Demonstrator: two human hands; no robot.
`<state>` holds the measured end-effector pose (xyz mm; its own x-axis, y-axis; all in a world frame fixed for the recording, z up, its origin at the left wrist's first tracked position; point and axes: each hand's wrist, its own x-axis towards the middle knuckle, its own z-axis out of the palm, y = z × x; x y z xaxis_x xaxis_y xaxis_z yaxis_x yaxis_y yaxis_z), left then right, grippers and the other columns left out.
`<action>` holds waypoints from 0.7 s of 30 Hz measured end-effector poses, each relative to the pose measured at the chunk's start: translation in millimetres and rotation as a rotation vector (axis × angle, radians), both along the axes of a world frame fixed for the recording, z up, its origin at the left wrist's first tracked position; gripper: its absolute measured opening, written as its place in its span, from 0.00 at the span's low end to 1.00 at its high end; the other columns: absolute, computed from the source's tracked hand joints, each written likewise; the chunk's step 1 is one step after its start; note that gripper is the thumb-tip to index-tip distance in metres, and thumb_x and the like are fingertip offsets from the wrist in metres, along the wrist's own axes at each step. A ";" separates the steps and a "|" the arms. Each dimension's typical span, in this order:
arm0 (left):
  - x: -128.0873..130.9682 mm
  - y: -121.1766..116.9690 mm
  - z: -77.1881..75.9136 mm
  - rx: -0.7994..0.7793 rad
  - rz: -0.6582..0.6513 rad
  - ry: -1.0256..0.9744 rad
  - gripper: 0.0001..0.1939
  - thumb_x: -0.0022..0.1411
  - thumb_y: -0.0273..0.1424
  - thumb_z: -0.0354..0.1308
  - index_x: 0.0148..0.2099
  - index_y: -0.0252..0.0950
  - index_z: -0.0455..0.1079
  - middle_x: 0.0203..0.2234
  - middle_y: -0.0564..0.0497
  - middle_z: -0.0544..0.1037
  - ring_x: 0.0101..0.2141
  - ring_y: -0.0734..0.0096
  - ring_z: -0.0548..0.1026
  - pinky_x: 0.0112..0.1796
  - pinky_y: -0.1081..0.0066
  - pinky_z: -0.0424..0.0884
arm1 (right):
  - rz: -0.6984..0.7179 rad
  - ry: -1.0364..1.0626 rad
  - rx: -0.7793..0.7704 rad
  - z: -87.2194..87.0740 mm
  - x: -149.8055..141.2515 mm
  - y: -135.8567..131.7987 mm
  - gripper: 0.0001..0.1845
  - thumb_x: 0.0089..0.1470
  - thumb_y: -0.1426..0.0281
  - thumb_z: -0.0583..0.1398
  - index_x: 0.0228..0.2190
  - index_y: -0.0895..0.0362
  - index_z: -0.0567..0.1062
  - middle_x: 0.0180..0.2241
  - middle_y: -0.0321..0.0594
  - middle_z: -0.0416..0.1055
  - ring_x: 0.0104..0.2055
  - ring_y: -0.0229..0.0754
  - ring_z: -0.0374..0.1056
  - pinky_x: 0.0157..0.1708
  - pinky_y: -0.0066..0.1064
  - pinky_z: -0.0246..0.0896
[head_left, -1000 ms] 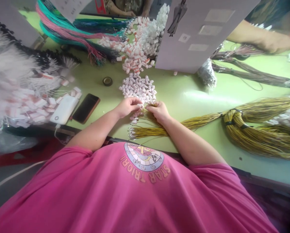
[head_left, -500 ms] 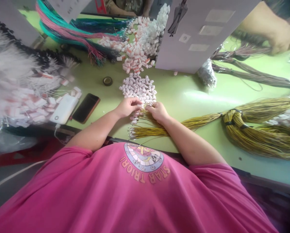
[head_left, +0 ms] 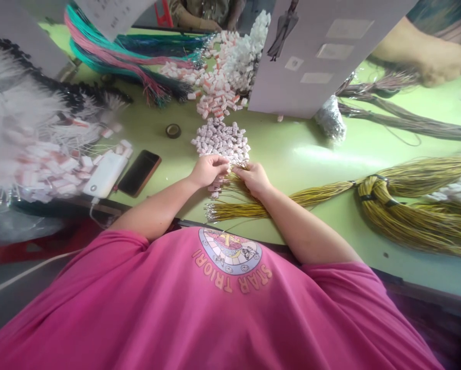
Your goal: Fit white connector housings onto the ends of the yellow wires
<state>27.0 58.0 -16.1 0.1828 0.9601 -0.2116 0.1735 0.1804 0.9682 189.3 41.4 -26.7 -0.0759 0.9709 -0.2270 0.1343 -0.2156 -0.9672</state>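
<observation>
The right hand (head_left: 254,180) is closed on a few thin yellow wires with shiny metal tips (head_left: 244,165). Just beside it, the left hand (head_left: 207,170) has its fingertips pinched together, but I cannot tell on what. The pile of small white plastic pieces (head_left: 219,137) lies just beyond both hands; more yellow wires (head_left: 240,210) lie nearer the body. In my judgement, it is better to grip near the tips, lightly, so thin wires do not bend.
</observation>
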 end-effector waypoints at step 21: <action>-9.2 -0.3 2.7 0.037 -0.248 0.121 0.07 0.56 0.29 0.59 0.38 0.33 0.73 0.19 0.53 0.72 0.17 0.77 0.68 0.20 0.73 0.65 | 0.073 -0.082 0.019 -5.2 1.3 0.7 0.13 0.42 0.61 0.62 0.24 0.60 0.73 0.20 0.33 0.66 0.23 0.35 0.59 0.25 0.28 0.55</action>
